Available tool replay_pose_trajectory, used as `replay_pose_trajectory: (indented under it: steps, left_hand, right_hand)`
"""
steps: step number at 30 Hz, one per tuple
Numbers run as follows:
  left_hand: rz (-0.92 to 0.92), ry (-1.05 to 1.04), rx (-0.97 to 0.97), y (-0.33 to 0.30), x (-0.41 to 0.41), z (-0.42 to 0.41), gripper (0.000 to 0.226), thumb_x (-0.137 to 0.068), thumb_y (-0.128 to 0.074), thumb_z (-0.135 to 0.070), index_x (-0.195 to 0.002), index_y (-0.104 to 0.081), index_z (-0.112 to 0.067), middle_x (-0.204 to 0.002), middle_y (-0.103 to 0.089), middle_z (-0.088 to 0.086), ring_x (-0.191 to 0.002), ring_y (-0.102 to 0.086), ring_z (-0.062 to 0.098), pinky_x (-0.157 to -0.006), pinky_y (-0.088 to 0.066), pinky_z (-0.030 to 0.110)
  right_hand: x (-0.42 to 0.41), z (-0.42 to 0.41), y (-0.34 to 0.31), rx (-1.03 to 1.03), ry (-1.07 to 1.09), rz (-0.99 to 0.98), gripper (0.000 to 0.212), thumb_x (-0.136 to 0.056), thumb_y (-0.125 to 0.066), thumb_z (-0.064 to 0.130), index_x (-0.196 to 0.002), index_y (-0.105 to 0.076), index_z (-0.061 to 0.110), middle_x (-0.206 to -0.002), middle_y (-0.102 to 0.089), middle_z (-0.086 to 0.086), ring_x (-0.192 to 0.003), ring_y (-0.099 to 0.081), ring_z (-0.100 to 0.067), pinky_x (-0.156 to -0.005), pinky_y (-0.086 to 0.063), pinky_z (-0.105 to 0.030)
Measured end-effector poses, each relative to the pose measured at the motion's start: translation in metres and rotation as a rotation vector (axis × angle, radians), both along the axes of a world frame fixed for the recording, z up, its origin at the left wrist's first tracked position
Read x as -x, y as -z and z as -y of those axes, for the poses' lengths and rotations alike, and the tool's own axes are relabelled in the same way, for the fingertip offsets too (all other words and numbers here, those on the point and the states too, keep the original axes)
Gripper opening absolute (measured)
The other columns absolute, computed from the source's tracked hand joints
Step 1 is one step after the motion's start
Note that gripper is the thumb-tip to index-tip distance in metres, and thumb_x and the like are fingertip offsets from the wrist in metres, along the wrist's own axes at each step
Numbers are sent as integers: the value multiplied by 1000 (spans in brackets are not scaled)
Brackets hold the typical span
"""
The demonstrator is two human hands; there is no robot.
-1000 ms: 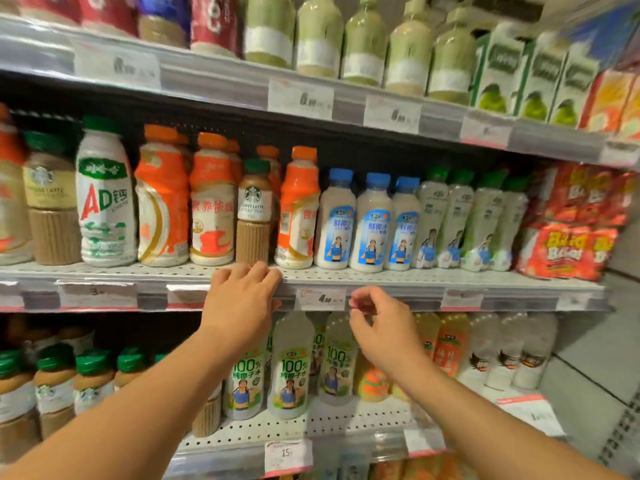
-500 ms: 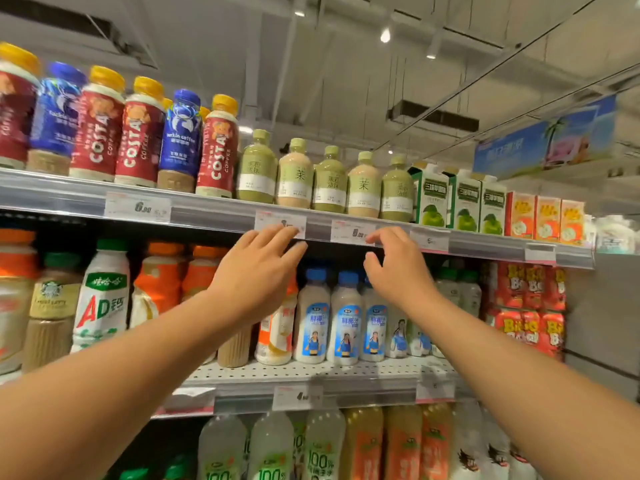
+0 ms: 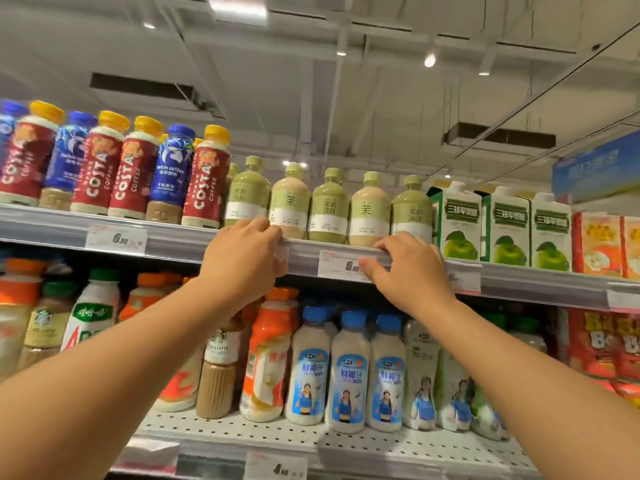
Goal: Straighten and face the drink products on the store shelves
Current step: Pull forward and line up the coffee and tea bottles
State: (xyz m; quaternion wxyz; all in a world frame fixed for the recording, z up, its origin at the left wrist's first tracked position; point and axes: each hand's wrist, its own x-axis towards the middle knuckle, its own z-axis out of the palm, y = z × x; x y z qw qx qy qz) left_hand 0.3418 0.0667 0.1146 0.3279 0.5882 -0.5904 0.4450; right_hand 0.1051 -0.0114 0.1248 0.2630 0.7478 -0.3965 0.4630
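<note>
Both hands, left hand (image 3: pixel 242 258) and right hand (image 3: pixel 408 268), fingers hooked over top shelf (image 3: pixel 173 239) front edge below green-capped bottles (image 3: pixel 327 207)

We see five green-capped tea bottles (image 3: pixel 327 206) upright in a row on the top shelf (image 3: pixel 173 239), labels apparently facing forward, between coffee bottles (image 3: pixel 204 178) and green cartons (image 3: pixel 459 221).

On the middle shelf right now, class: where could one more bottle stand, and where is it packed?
Bare perforated shelf lies along the front edge, before the blue-capped coconut bottles and orange bottle. Behind that strip the bottles stand shoulder to shoulder, no gap. The top shelf row is equally tight.
</note>
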Motion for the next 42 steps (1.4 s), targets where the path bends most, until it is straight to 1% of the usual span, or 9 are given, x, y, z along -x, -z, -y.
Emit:
replay_pose_trajectory:
  steps: [9, 13, 20, 23, 26, 30, 34, 37, 42]
  left_hand:
    - [-17, 68, -107, -40, -15, -18, 42, -88, -61, -47, -117, -62, -16, -112, -62, 1, -101, -57, 23, -87, -47, 40]
    - [75, -88, 14, -95, -33, -11, 45, -89, -58, -38, -126, -53, -12, -126, -54, 9, -114, -50, 29, -97, -39, 45]
    - [13, -239, -175, -132, -50, 27, 78, -82, -59, -43, -148, -28, -15, -155, -29, 3, -145, -17, 23, -115, -15, 49]
    - [-24, -262, -212, -131, -48, 37, 75, -80, -55, -48, -144, -35, -16, -150, -37, 5, -144, -20, 25, -115, -11, 50]
    - [-7, -226, -101, -130, -45, 34, 59, -79, -59, -48, -127, -50, -16, -132, -50, 9, -129, -38, 31, -111, -23, 49]
    - [-73, 6, 124, -123, -42, 26, 52, -81, -69, -36, -125, -54, -13, -126, -47, 14, -112, -46, 33, -92, -41, 43]
    - [-337, 283, 131, -111, -35, 19, 46, -89, -65, -29, -131, -47, -27, -123, -40, 7, -96, -42, 16, -73, -40, 22]
    - [-377, 392, 82, -105, -33, 17, 42, -92, -61, -27, -129, -43, -33, -107, -49, 0, -75, -49, 8, -54, -36, 17]
    - [-403, 570, -4, -92, -39, 9, 62, -82, -74, -30, -131, -37, -41, -119, -45, -6, -94, -51, 10, -66, -43, 18]
  right_hand:
    - [-7, 13, 6, 66, -44, 104, 30, -84, -62, 47, -100, -62, 22, -100, -55, 4, -100, -48, -22, -93, -29, -38]
    - [-6, 11, 5, 29, -71, 114, 28, -83, -64, 47, -99, -60, 25, -98, -52, 7, -100, -47, -20, -92, -29, -37]
    - [0, 6, -1, -80, -136, 107, 21, -83, -63, 51, -93, -54, 36, -96, -50, 13, -98, -43, -13, -92, -26, -34]
    - [1, 7, -1, -65, -139, 104, 21, -83, -63, 51, -93, -53, 37, -95, -49, 14, -97, -42, -12, -90, -25, -32]
    - [1, 8, -1, -49, -142, 100, 20, -83, -63, 51, -92, -54, 36, -94, -49, 13, -96, -42, -12, -88, -25, -31]
    - [1, 8, -1, -34, -151, 106, 20, -83, -65, 49, -92, -55, 34, -95, -51, 11, -95, -43, -13, -90, -27, -32]
    - [1, 7, -1, -41, -159, 113, 21, -83, -66, 48, -93, -57, 33, -94, -51, 11, -96, -45, -14, -90, -27, -34]
    - [1, 7, -1, -45, -172, 120, 21, -82, -66, 49, -93, -56, 33, -94, -51, 11, -96, -45, -14, -91, -28, -35]
    - [2, 6, -1, -61, -185, 128, 22, -82, -67, 49, -94, -57, 33, -95, -52, 11, -97, -45, -14, -94, -30, -37]
